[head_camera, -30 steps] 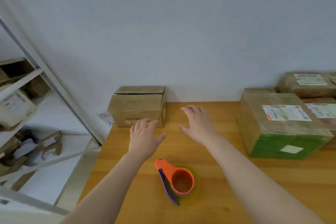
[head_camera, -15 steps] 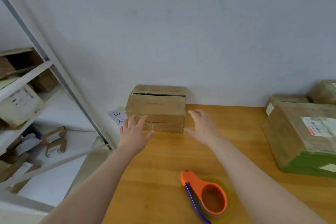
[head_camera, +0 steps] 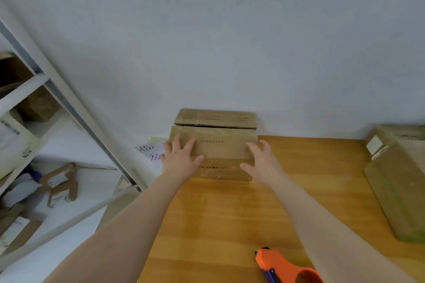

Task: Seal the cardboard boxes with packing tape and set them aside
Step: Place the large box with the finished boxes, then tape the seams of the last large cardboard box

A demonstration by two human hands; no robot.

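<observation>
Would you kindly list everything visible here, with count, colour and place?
small brown cardboard box: one, brown, table's far left corner, by the wall
large brown cardboard box with a white label: one, brown, greenish base, table's right edge
orange tape dispenser with a blue part: one, orange and blue, table's near edge, cut off
wooden table: one, honey-yellow, beneath the boxes
white paper sheet with handwriting: one, white, left of the small box
grey metal shelf rack: one, grey-white, far left
small brown parcels: several, brown, on the rack's shelves
left hand: one, fingers spread, on the small box's left front
right hand: one, fingers spread, at the small box's right front corner
</observation>
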